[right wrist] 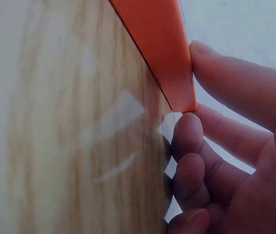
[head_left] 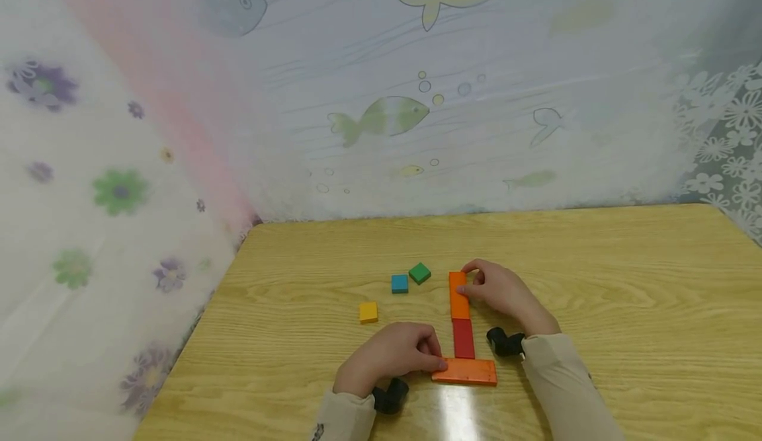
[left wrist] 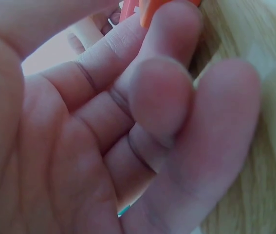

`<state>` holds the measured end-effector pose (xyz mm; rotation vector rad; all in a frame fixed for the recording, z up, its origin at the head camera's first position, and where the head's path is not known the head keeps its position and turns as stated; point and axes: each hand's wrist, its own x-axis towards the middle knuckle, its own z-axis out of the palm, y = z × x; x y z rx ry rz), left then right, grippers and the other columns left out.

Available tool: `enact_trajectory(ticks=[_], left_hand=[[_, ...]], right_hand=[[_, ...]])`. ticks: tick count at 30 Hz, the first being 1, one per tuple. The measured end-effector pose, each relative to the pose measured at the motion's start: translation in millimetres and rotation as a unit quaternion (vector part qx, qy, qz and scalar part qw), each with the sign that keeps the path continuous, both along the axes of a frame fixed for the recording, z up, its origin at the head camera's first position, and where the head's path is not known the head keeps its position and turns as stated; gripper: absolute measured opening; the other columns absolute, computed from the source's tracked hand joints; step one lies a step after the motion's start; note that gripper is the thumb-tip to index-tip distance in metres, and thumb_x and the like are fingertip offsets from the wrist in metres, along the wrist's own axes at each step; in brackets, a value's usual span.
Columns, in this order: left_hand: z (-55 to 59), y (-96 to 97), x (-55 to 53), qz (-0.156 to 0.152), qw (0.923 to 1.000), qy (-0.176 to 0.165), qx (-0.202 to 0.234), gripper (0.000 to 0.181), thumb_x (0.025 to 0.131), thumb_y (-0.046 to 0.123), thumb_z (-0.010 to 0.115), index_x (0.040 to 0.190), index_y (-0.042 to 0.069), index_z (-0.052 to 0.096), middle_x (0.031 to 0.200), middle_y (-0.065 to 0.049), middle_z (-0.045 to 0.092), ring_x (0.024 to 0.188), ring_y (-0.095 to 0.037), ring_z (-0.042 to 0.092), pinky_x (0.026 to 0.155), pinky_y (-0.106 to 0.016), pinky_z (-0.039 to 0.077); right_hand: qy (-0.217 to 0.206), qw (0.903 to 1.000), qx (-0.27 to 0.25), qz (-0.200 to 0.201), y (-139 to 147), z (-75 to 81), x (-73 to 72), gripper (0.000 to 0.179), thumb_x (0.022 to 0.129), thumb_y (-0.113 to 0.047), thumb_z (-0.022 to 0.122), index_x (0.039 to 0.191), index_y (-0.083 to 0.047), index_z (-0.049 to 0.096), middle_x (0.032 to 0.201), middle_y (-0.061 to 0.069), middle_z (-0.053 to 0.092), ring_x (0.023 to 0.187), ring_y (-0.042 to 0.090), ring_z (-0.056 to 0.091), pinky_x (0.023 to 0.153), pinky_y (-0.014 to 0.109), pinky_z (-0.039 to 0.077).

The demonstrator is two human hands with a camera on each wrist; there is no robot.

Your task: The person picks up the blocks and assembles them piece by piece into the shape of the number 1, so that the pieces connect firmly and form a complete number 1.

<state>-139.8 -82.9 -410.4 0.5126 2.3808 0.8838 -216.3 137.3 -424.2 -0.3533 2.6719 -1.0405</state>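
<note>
"Fingers (head_left: 425, 330) on the left hand (head_left: 389, 356) are bent in close to the thumb. What have they got?"

"One end of an orange block, as far as I can see from here. They pinch the left end of the near orange block (head_left: 467, 371), which lies crosswise on the worktop (head_left: 643, 295)."

"And the right hand (head_left: 503, 290)?"

"Thumb and forefinger only a little apart, with the far end of the other orange block (head_left: 459, 305) between them. That one lies lengthwise, pointing away from the person."

"So where does the red block (head_left: 463, 338) sit?"

"Flat between the two, end to end with the far one, its near end up against the middle of the crosswise one. Together they look like an upside-down T from the person's side."

"What about the little ones?"

"Over to the left of that row. The yellow block (head_left: 368, 313) is on its own, just beyond the left hand; farther off, the blue block (head_left: 399, 284) lies just beside the green block (head_left: 419, 273), which is turned cornerwise."

"I see black fittings (head_left: 391, 396) at the wrists."

"Yes, one at each, by the beige sleeves (head_left: 565, 381). Behind everything hangs a pale sheet (head_left: 286, 97) printed with fish."
</note>
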Motion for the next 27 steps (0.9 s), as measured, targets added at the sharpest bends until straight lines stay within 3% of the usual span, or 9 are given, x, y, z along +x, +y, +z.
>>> enact_trajectory(ticks=[10, 27], left_hand=[[-3.0, 1.1, -0.5, -0.016, 0.9994, 0.030, -0.005, 0.017, 0.081, 0.038, 0.069, 0.077, 0.024, 0.061, 0.064, 0.010, 0.057, 0.055, -0.007, 0.048, 0.053, -0.022, 0.039], [-2.6, 2.3, 1.2, -0.007, 0.9990, 0.042, -0.013, 0.019, 0.079, 0.042, 0.069, 0.076, 0.025, 0.061, 0.064, 0.012, 0.057, 0.056, -0.005, 0.048, 0.053, -0.021, 0.038]], right_hand=[[0.004, 1.0000, -0.002, 0.001, 0.1, 0.8, 0.6, 0.042, 0.088, -0.032, 0.061, 0.122, -0.008, 0.053, 0.080, 0.003, 0.054, 0.063, 0.016, 0.044, 0.058, 0.029, 0.035], [0.018, 0.9997, -0.002, 0.017, -0.3, 1.8, 0.5, 0.036, 0.092, -0.026, 0.057, 0.124, -0.010, 0.054, 0.094, 0.004, 0.059, 0.076, 0.017, 0.050, 0.072, 0.036, 0.042]])
